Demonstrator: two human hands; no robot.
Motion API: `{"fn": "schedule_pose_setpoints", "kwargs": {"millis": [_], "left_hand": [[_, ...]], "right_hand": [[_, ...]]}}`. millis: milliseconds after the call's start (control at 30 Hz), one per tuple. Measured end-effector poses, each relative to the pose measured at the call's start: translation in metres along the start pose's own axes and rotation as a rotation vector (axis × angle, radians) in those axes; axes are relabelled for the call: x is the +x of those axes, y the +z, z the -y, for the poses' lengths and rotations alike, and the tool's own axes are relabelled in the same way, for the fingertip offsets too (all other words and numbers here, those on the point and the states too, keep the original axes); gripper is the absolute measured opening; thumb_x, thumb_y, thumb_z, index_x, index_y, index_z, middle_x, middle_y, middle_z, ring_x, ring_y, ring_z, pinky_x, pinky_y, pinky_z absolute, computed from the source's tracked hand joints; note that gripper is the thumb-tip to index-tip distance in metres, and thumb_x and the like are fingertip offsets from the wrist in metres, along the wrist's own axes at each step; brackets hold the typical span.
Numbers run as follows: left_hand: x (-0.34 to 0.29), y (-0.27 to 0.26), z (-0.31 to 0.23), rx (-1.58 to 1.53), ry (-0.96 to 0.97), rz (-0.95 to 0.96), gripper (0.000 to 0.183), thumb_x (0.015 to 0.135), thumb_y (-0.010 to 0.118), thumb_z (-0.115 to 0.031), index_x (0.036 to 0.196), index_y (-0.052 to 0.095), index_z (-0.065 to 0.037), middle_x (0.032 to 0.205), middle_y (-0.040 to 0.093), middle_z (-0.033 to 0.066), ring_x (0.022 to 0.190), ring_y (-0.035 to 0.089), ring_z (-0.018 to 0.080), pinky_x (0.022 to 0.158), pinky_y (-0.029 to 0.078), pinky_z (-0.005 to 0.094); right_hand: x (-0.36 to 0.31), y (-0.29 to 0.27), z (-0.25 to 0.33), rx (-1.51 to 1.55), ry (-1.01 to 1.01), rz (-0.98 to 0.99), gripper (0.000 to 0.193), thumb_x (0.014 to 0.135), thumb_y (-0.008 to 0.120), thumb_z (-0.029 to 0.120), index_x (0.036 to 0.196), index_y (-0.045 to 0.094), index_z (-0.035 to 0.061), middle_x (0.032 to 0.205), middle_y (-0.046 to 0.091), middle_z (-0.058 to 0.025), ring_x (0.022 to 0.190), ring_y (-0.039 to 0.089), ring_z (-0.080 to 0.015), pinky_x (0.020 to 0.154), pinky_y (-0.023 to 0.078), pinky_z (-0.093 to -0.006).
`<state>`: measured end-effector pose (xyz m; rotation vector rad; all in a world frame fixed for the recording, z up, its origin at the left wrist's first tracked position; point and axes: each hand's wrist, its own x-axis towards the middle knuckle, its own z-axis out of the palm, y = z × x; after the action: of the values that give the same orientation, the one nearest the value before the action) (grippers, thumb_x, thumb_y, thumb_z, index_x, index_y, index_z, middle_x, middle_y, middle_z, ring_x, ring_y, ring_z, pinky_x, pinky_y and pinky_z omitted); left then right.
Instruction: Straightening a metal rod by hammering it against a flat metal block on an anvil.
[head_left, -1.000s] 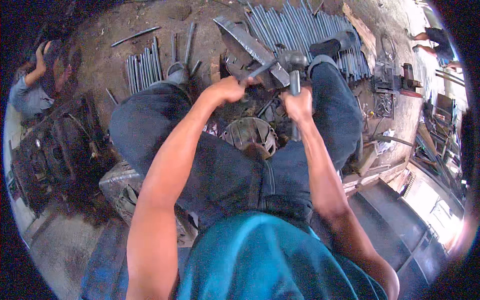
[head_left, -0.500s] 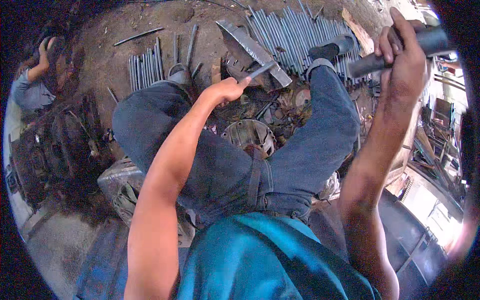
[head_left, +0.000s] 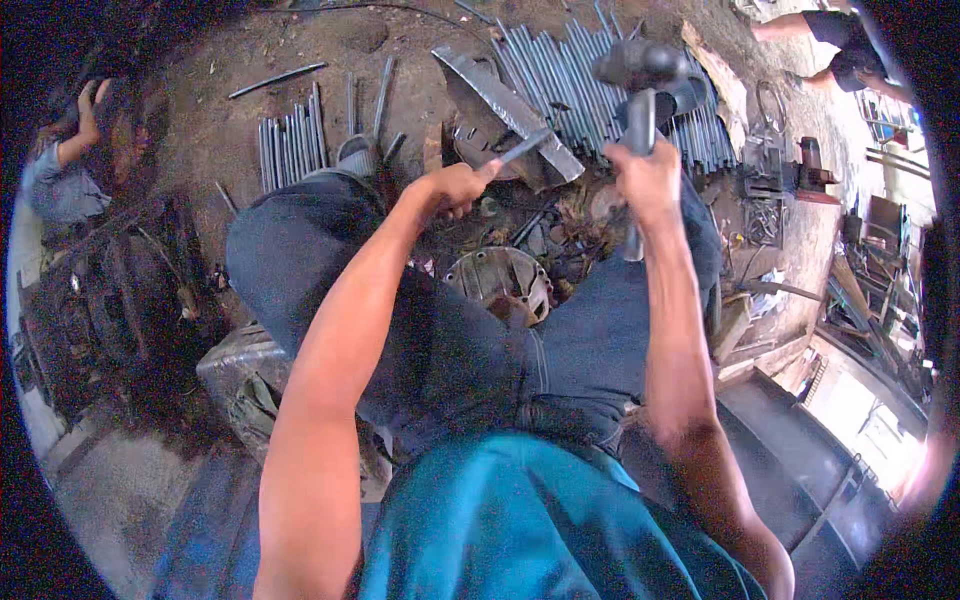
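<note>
I sit with my knees apart over a dirt floor. My left hand (head_left: 455,187) grips a short metal rod (head_left: 522,147) whose tip rests on a flat bent steel plate (head_left: 500,92). My right hand (head_left: 648,182) holds a hammer (head_left: 640,85) by its handle, the dark head up in front of me above the plate. A round metal housing (head_left: 500,282) with bolt holes lies on the ground between my legs.
Bundles of thin steel rods lie at the back left (head_left: 292,148) and back right (head_left: 570,75). A person (head_left: 70,170) crouches at the far left by dark machinery (head_left: 100,300). Another person (head_left: 820,30) is at the top right. Scrap metal and frames (head_left: 770,185) clutter the right.
My right hand had swung the hammer up and out to the right; now it has come back toward the middle, head over the plate. The left hand keeps the rod in place.
</note>
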<state>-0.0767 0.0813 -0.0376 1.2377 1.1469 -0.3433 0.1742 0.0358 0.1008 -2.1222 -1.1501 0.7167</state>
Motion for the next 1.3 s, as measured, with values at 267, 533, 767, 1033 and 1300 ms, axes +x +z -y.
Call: {"fn": "schedule_pose_setpoints", "kwargs": {"millis": [267,533,767,1033,1300], "left_hand": [[-0.024,0.0,-0.008,-0.243,-0.058,-0.008,0.072,0.084,0.039,-0.073,0.096,0.056,-0.004,0.073,0.053,0.0049,0.057,0.045,0.0157,0.048,0.036,0.0316],[-0.022,0.0,-0.014,-0.119,0.013,-0.032,0.075,0.086,0.038,-0.071,0.107,0.057,-0.001,0.083,0.059,0.0104,0.067,0.054,0.0205,0.054,0.043,0.0361],[-0.011,-0.002,0.0,-0.07,0.017,-0.07,0.072,0.083,0.035,-0.076,0.071,0.053,-0.007,0.068,0.054,0.005,0.06,0.049,0.0201,0.057,0.041,0.0353],[-0.021,-0.001,-0.003,-0.108,-0.039,-0.18,0.079,0.088,0.031,-0.071,0.071,0.055,0.004,0.062,0.053,0.011,0.051,0.05,0.0227,0.047,0.042,0.0386],[-0.012,-0.001,-0.014,0.013,0.0,-0.24,0.084,0.086,0.032,-0.073,0.075,0.062,0.005,0.075,0.061,0.0202,0.068,0.058,0.0316,0.067,0.047,0.0438]], "right_hand": [[-0.001,-0.093,0.152,0.755,-0.369,-0.114,0.015,0.082,0.068,0.011,0.077,0.056,0.0037,0.057,0.048,0.0001,0.039,0.033,-0.0061,0.042,0.028,-0.0227],[-0.023,0.043,-0.024,-0.095,-0.108,-0.149,0.029,0.078,0.065,0.018,0.096,0.063,-0.0049,0.089,0.065,-0.0259,0.089,0.065,-0.038,0.082,0.047,-0.0472],[0.012,0.042,-0.017,0.126,0.116,0.206,0.027,0.069,0.07,0.018,0.074,0.06,-0.0072,0.053,0.057,-0.0113,0.043,0.056,-0.0182,0.041,0.044,-0.0353],[0.004,-0.065,0.135,0.743,-0.306,0.163,0.025,0.086,0.067,0.021,0.074,0.05,0.0085,0.051,0.037,0.0056,0.038,0.034,-0.0043,0.038,0.03,-0.0206],[-0.019,0.022,0.023,0.254,-0.092,0.009,0.024,0.081,0.07,0.023,0.079,0.058,0.0027,0.049,0.046,-0.0018,0.039,0.047,-0.0138,0.041,0.039,-0.0318]]}}
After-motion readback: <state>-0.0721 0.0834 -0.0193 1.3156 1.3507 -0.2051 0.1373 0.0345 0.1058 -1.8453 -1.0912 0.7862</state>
